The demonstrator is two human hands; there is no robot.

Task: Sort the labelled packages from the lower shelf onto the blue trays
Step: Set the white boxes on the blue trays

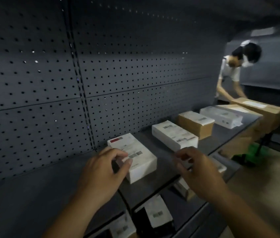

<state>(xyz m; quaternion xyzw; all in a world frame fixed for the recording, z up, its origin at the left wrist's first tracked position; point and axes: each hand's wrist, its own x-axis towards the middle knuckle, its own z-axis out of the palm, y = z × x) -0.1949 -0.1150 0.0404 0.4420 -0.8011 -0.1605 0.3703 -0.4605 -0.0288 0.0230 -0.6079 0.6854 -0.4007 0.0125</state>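
Bottom of frame: under the front edge of the dark shelf (153, 191) you can see the level below, with a black package bearing a white label (154, 215) at bottom centre, another labelled one (122, 227) to its left, and a small brown one (184, 188) peeking out under your right wrist.

Centre, just above: your left hand (101, 172) is curled, thumb and fingertips closed on the near left corner of a white labelled box (135, 160) that lies flat on the shelf (red strip on its far end, barcode near your fingers). Your right hand (196, 170) sits to the right of that box, fingers bent inward and blurred; you cannot tell whether it pinches anything, and it does not touch the white box.

Mid frame, running toward the right: a second white box (174, 134), then a brown carton with a white label (196, 123), then a pale wrapped package (221, 116), each apart from the next, all flat on the same shelf.

Upper right: large cardboard boxes (259, 110) at the shelf's far end, with another person (232, 73) bent over them, both hands on the top one. A green object (254, 150) sits on the floor below.

Behind everything, filling the left and upper frame: dark perforated back panel (32, 74).
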